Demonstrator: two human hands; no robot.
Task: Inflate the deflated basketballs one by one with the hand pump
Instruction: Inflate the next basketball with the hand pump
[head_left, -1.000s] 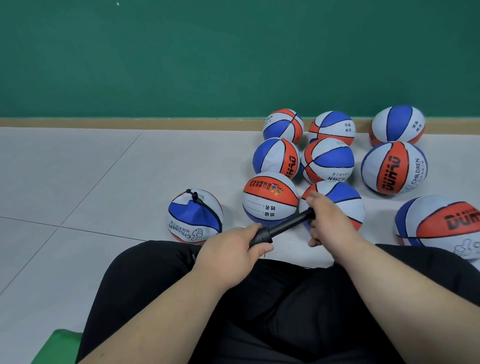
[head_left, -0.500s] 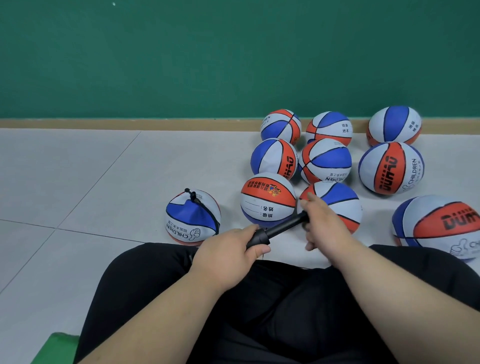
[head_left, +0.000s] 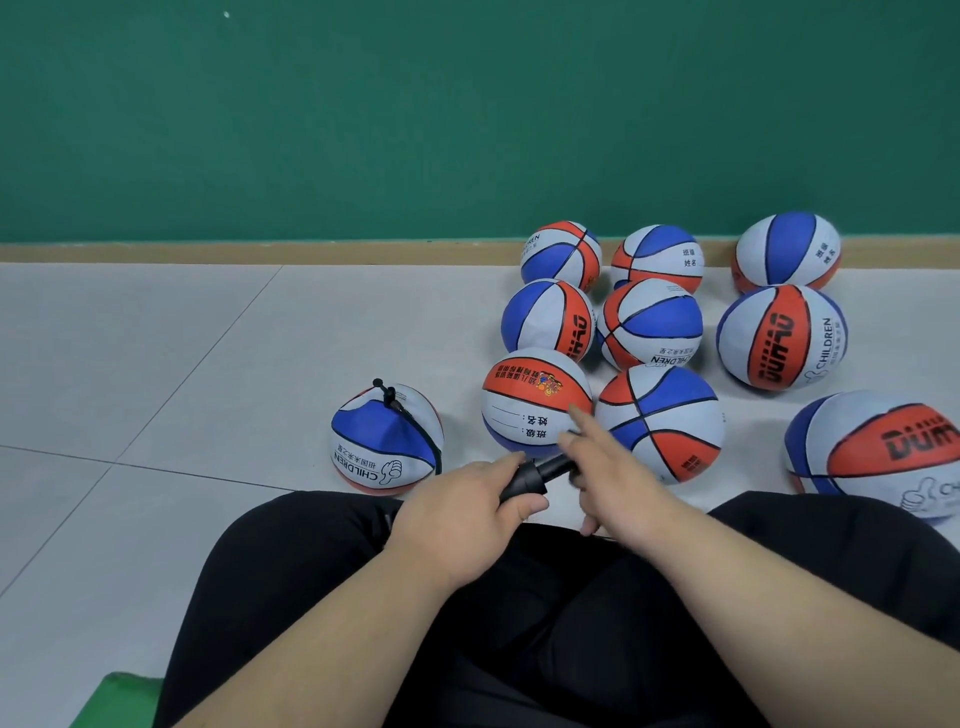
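Basketballs (head_left: 537, 405) crowd the floor (head_left: 156, 364) from twelve to three o'clock of the hands, back to the skirting (head_left: 260, 253). One sagging ball (head_left: 387, 441) sits apart at ten o'clock, with open tile from nine to eleven. Left hand (head_left: 457, 514) wraps tight round the black pump (head_left: 535, 475); right hand (head_left: 618, 483), fingers spread nearly straight, touches its far end.

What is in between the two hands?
The black pump lies between them. The left hand grips its thick end, and its thin end reaches the right hand. The head view shows this.
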